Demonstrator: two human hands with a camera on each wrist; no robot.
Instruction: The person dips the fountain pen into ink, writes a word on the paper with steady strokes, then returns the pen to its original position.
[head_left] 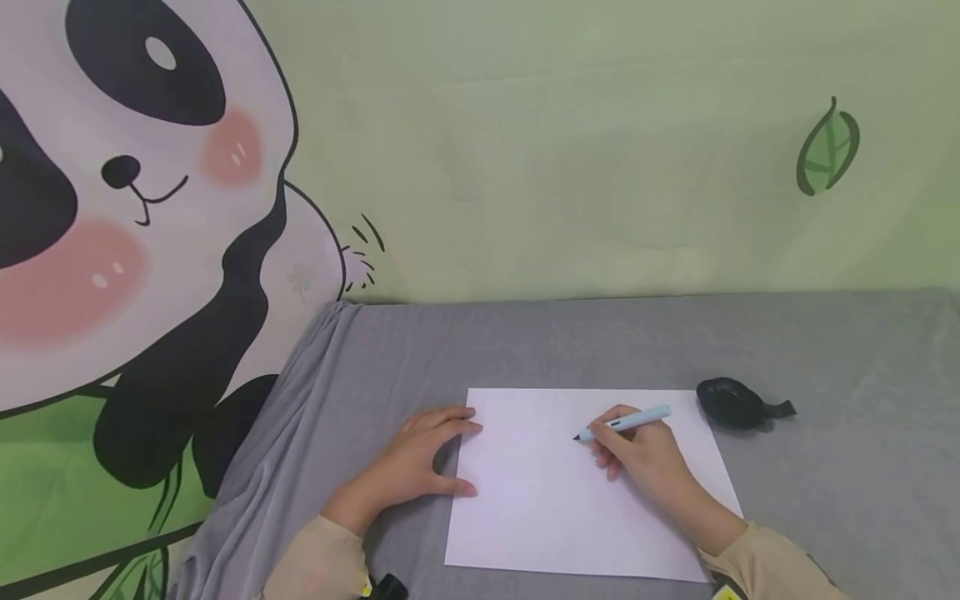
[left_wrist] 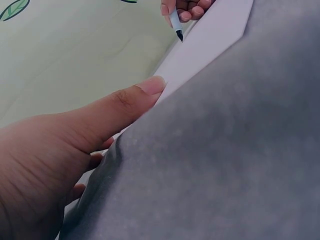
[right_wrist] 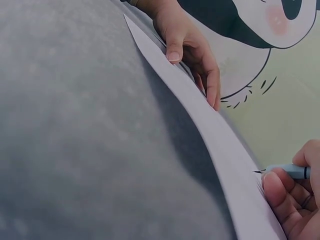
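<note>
A blank white sheet of paper [head_left: 555, 508] lies on the grey cloth. My right hand [head_left: 645, 454] rests over its upper right part and pinches a light blue pen [head_left: 637, 418], its dark pointed tip aimed left, close over the paper. In the left wrist view the pen [left_wrist: 175, 21] points down at the sheet. At the sheet's left edge is my left hand [head_left: 416, 462], thumb and fingers spread, fingertips resting on the margin. The right wrist view shows the left thumb and fingers [right_wrist: 212, 82] along the paper's edge.
To the right of the sheet's upper corner sits a black rounded object with a narrow tail [head_left: 731, 404]. Grey cloth [head_left: 847, 492] covers the table and hangs in folds at the left. Behind stands a pale green backdrop [head_left: 570, 167] with a panda and a leaf.
</note>
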